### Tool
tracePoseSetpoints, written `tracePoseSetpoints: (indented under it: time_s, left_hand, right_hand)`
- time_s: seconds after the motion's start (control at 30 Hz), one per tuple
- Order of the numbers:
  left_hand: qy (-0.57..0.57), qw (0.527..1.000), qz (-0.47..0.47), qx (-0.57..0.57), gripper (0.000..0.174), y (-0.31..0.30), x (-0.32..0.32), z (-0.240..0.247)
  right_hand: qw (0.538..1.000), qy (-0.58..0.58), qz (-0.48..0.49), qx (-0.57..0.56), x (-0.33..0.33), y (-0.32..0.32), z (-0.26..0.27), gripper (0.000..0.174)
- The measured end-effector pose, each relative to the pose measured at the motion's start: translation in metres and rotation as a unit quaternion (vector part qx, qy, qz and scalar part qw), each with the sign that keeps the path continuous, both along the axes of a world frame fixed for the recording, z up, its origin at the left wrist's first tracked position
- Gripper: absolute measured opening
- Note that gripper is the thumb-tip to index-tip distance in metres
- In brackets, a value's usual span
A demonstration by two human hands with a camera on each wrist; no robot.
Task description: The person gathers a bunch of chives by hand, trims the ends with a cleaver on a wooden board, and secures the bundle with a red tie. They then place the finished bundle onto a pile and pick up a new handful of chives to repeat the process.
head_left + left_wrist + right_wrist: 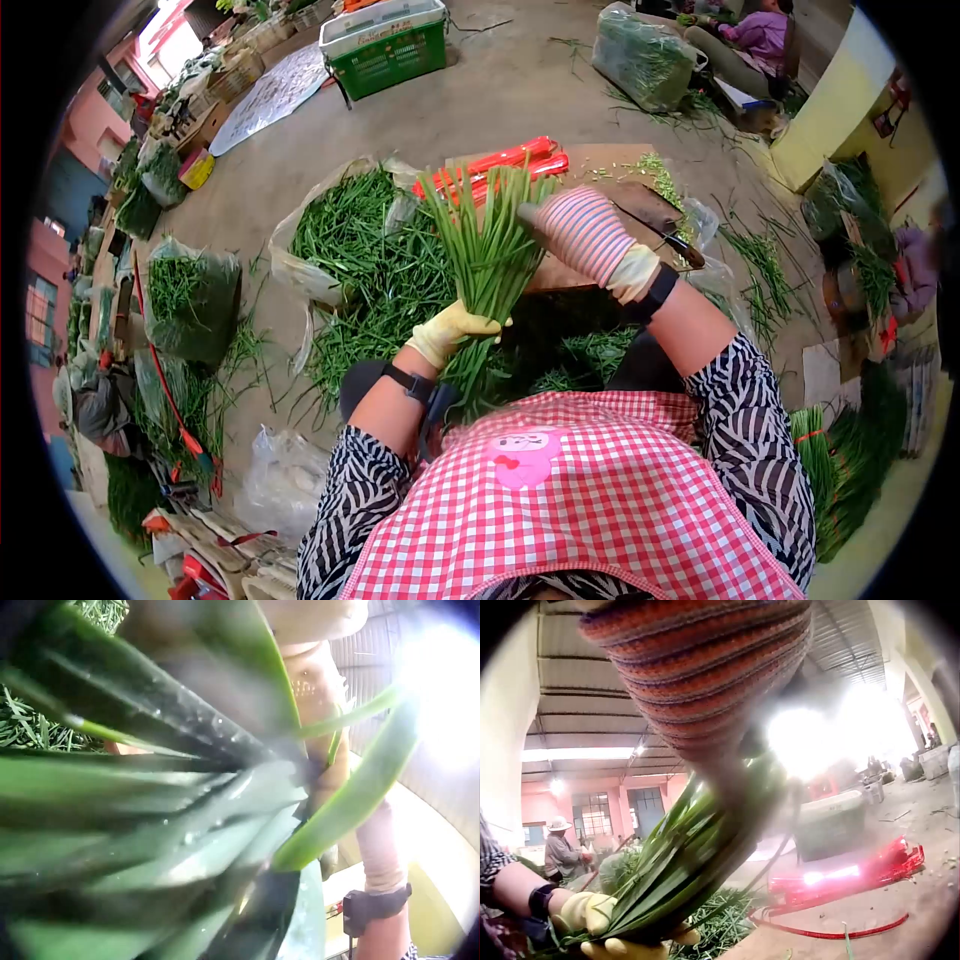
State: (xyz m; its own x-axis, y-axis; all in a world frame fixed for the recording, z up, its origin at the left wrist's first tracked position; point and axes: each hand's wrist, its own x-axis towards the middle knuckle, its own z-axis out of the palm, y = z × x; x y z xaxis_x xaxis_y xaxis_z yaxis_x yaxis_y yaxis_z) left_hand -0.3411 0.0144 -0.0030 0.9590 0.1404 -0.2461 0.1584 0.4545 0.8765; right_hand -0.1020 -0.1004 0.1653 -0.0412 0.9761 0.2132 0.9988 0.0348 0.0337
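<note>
The left hand (455, 330), in a yellow glove, grips a bunch of chives (490, 245) near its lower end. The right hand (585, 235), in a striped glove, touches the fanned tips. A pile of loose chives (365, 270) lies at left, with red bands (500, 160) beyond.

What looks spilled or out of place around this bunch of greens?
Loose green stalks lie strewn over the bare concrete floor on the right, away from the heap on its plastic sheet. The bunch fans out at the top, where the right hand touches it; the left hand grips its base.
</note>
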Motion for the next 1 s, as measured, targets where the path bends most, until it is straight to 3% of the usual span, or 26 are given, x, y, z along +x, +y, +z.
tracePoseSetpoints:
  time_s: [0.17, 0.27, 0.3, 0.37, 0.4, 0.5, 0.6, 0.63, 0.67, 0.73, 0.83, 0.87, 0.93, 1.0]
  left_hand:
    - [-0.007, 1.000, -0.010, -0.023, 0.048, -0.001, -0.007, 0.002]
    - [0.000, 1.000, -0.009, -0.008, 0.047, 0.001, -0.008, 0.001]
    - [-0.001, 1.000, -0.010, -0.008, 0.046, 0.001, -0.009, 0.001]
    - [-0.006, 1.000, -0.012, -0.007, 0.044, 0.002, -0.009, 0.000]
    - [-0.008, 1.000, -0.014, -0.006, 0.044, 0.002, -0.009, 0.001]
    - [-0.005, 1.000, 0.002, 0.011, 0.042, 0.001, -0.008, 0.002]
    - [-0.014, 1.000, 0.027, -0.005, 0.040, -0.002, -0.009, 0.006]
    - [-0.017, 0.999, 0.031, -0.007, 0.040, 0.000, -0.009, 0.005]
    - [-0.021, 0.999, 0.035, -0.010, 0.040, 0.003, -0.010, 0.003]
    - [-0.021, 0.999, 0.036, 0.009, 0.041, 0.007, -0.009, 0.004]
    - [-0.038, 0.998, 0.033, 0.022, 0.044, 0.011, -0.007, 0.006]
    - [-0.030, 0.998, 0.042, 0.022, 0.044, 0.011, -0.007, 0.004]
    - [-0.013, 0.998, 0.054, 0.021, 0.044, 0.007, -0.006, 0.005]
    - [0.001, 0.998, 0.063, 0.007, 0.045, 0.003, -0.003, 0.006]
  right_hand:
    - [0.996, -0.056, 0.069, -0.009, 0.006, 0.004, 0.005, 0.016]
    - [0.983, -0.028, 0.062, 0.169, 0.025, 0.018, -0.017, 0.014]
    - [0.990, 0.005, 0.014, 0.141, 0.025, 0.010, -0.002, 0.020]
    - [0.965, 0.129, -0.070, 0.218, 0.042, 0.006, -0.009, 0.020]
    - [0.942, 0.189, -0.112, 0.255, 0.052, 0.004, -0.010, 0.020]
    - [0.843, 0.452, -0.212, 0.203, 0.078, -0.009, 0.020, 0.022]
    - [0.762, 0.590, -0.123, 0.237, 0.081, -0.034, 0.028, 0.019]
    - [0.822, 0.539, -0.120, 0.139, 0.078, -0.048, 0.033, 0.019]
    - [0.844, 0.516, -0.132, 0.063, 0.072, -0.056, 0.026, 0.020]
    - [0.930, 0.350, -0.039, -0.108, 0.067, -0.073, 0.013, 0.029]
    - [0.937, 0.232, -0.007, -0.261, 0.048, -0.078, -0.002, 0.047]
    - [0.950, 0.220, -0.040, -0.219, 0.038, -0.074, 0.004, 0.046]
    - [0.935, 0.354, 0.007, -0.027, 0.042, -0.054, -0.003, 0.045]
    - [0.961, 0.254, 0.022, 0.107, 0.037, -0.027, 0.008, 0.041]
